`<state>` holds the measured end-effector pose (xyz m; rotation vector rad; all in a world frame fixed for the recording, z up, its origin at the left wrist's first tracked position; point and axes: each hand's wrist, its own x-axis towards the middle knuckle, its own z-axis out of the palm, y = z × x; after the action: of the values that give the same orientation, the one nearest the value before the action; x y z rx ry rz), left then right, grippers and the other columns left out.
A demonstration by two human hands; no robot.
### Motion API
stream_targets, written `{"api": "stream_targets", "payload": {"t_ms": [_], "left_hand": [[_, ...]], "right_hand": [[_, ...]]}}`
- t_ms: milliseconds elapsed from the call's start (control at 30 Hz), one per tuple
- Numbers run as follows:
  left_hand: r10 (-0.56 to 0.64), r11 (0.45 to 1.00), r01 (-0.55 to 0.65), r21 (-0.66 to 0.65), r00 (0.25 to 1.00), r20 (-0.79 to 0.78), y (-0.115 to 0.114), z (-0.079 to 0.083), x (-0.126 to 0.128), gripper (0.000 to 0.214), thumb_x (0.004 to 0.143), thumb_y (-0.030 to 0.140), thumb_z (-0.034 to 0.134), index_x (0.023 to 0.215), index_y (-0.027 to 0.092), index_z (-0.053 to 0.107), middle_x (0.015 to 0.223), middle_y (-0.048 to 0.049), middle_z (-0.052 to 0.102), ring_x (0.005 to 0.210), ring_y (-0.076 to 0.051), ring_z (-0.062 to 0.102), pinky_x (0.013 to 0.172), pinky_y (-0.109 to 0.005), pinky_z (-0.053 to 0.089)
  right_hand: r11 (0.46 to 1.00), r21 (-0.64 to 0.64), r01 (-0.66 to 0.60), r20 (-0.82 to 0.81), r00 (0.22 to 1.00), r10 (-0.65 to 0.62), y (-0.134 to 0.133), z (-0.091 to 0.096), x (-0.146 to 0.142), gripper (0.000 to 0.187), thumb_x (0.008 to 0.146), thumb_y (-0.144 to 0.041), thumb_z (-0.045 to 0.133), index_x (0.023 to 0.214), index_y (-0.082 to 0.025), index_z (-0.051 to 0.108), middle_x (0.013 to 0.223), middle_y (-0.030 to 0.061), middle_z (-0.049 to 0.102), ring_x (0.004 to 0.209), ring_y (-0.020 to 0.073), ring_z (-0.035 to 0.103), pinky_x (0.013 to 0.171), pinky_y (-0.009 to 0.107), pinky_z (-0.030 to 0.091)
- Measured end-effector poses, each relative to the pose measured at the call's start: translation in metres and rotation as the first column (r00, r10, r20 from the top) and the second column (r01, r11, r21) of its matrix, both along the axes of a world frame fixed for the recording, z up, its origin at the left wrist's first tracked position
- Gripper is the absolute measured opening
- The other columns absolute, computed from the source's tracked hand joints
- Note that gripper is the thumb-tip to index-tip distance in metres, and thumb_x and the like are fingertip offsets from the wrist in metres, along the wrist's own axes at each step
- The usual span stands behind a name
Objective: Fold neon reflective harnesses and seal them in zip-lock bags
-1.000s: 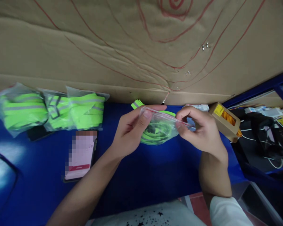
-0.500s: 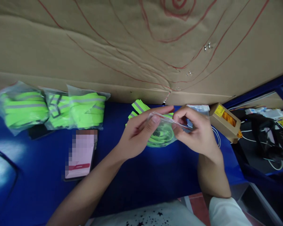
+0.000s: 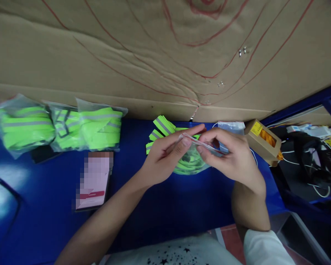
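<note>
Both hands hold the top edge of a clear zip bag [image 3: 191,165], which has a red line along its seal. Coiled neon-green reflective strap shows through the plastic below the fingers. My left hand [image 3: 168,154] grips the bag's left corner between thumb and fingers. Pinched on the seal further right is my right hand [image 3: 228,152], thumb and forefinger close to the left thumb. Behind the left hand, loose green reflective straps [image 3: 164,126] with grey stripes lie on the blue table [image 3: 165,209], partly hidden by the hands.
At the left stand several filled bags of green straps [image 3: 100,127]. A phone [image 3: 95,180] lies in front of them. Behind my right hand are a flat clear bag [image 3: 231,127] and a cardboard box [image 3: 262,141] with orange contents. A brown cardboard panel [image 3: 99,55] rises behind the table.
My right thumb and forefinger have moved slightly left along the bag's seal, closer to my left thumb. The left thumb has shifted a little right. Both hands keep hold of the bag.
</note>
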<state>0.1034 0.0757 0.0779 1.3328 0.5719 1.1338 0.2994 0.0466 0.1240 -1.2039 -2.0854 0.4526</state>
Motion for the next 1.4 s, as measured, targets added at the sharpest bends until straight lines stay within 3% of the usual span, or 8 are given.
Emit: {"api": "stream_targets", "payload": {"t_ms": [167, 300, 500, 800, 900, 1067, 1233, 1400], "left_hand": [[0.127, 0.991, -0.130, 0.028, 0.988, 0.089, 0.007, -0.012, 0.002, 0.011, 0.092, 0.031, 0.075, 0.094, 0.026, 0.084, 0.103, -0.0053, 0.082, 0.100, -0.021, 0.077, 0.093, -0.033, 0.061], [0.191, 0.982, -0.191, -0.012, 0.977, 0.098, 0.006, -0.017, 0.004, 0.006, 0.090, 0.026, 0.078, 0.090, 0.026, 0.084, 0.092, -0.0020, 0.082, 0.086, -0.017, 0.076, 0.082, -0.029, 0.061], [0.272, 0.960, -0.276, 0.041, 0.959, 0.074, 0.003, -0.013, 0.007, 0.005, 0.088, 0.024, 0.079, 0.083, 0.023, 0.079, 0.081, -0.0004, 0.076, 0.077, -0.014, 0.070, 0.073, -0.026, 0.056], [0.182, 0.982, -0.187, 0.036, 0.978, 0.105, 0.001, -0.012, 0.009, 0.009, 0.093, 0.029, 0.074, 0.092, 0.021, 0.077, 0.089, -0.0035, 0.077, 0.080, -0.015, 0.073, 0.072, -0.026, 0.058], [0.230, 0.970, -0.235, 0.056, 0.970, 0.078, 0.000, -0.012, 0.008, 0.011, 0.095, 0.027, 0.071, 0.089, 0.019, 0.073, 0.083, -0.0020, 0.074, 0.073, -0.012, 0.069, 0.066, -0.022, 0.055], [0.322, 0.930, -0.310, 0.198, 0.947, -0.026, 0.000, -0.015, 0.007, 0.010, 0.099, 0.023, 0.065, 0.092, 0.018, 0.068, 0.085, -0.0022, 0.072, 0.076, -0.012, 0.068, 0.068, -0.022, 0.054], [0.269, 0.940, -0.235, 0.248, 0.956, -0.115, 0.003, -0.022, 0.008, 0.009, 0.100, 0.024, 0.063, 0.096, 0.018, 0.068, 0.086, -0.0016, 0.071, 0.074, -0.011, 0.065, 0.066, -0.021, 0.052], [0.157, 0.963, -0.129, 0.238, 0.982, -0.104, 0.009, -0.027, 0.007, 0.006, 0.096, 0.023, 0.069, 0.099, 0.018, 0.070, 0.097, -0.0032, 0.073, 0.088, -0.012, 0.069, 0.076, -0.021, 0.055]], "right_hand": [[0.999, -0.036, 0.027, -0.030, 0.999, -0.029, -0.001, 0.001, 0.011, 0.011, 0.092, -0.030, 0.077, 0.102, -0.026, 0.075, 0.090, -0.0008, 0.077, 0.073, 0.0128, 0.069, 0.068, 0.026, 0.054], [0.998, 0.006, 0.060, -0.042, 0.997, -0.060, -0.001, -0.002, 0.009, 0.004, 0.092, -0.028, 0.076, 0.095, -0.025, 0.075, 0.085, -0.0014, 0.076, 0.071, 0.0124, 0.069, 0.066, 0.025, 0.054], [0.999, 0.027, 0.028, 0.018, 0.999, -0.029, 0.001, -0.002, -0.001, 0.003, 0.095, -0.021, 0.070, 0.096, -0.023, 0.070, 0.087, -0.0005, 0.075, 0.073, 0.0121, 0.068, 0.068, 0.025, 0.053], [0.999, 0.024, 0.039, -0.004, 0.999, -0.039, 0.003, -0.001, 0.001, 0.006, 0.090, -0.016, 0.069, 0.090, -0.021, 0.067, 0.080, -0.0027, 0.069, 0.069, 0.0102, 0.062, 0.067, 0.023, 0.049], [0.999, 0.002, 0.043, -0.012, 0.999, -0.043, 0.002, 0.000, 0.002, 0.005, 0.091, -0.016, 0.069, 0.090, -0.021, 0.067, 0.080, -0.0027, 0.069, 0.069, 0.0098, 0.062, 0.067, 0.023, 0.048], [0.993, -0.120, 0.010, -0.015, 1.000, -0.012, 0.004, -0.003, 0.003, 0.005, 0.097, -0.024, 0.068, 0.098, -0.020, 0.071, 0.087, -0.0007, 0.072, 0.075, 0.0107, 0.064, 0.070, 0.022, 0.050], [0.982, -0.188, 0.020, -0.004, 1.000, -0.021, 0.009, -0.009, 0.009, 0.006, 0.096, -0.026, 0.069, 0.096, -0.021, 0.072, 0.088, -0.0007, 0.072, 0.076, 0.0107, 0.063, 0.071, 0.022, 0.049], [0.976, -0.217, 0.032, -0.103, 0.993, -0.055, 0.011, -0.013, 0.007, 0.003, 0.092, -0.020, 0.071, 0.090, -0.019, 0.070, 0.079, -0.0033, 0.067, 0.071, 0.0087, 0.059, 0.067, 0.021, 0.047]]}}
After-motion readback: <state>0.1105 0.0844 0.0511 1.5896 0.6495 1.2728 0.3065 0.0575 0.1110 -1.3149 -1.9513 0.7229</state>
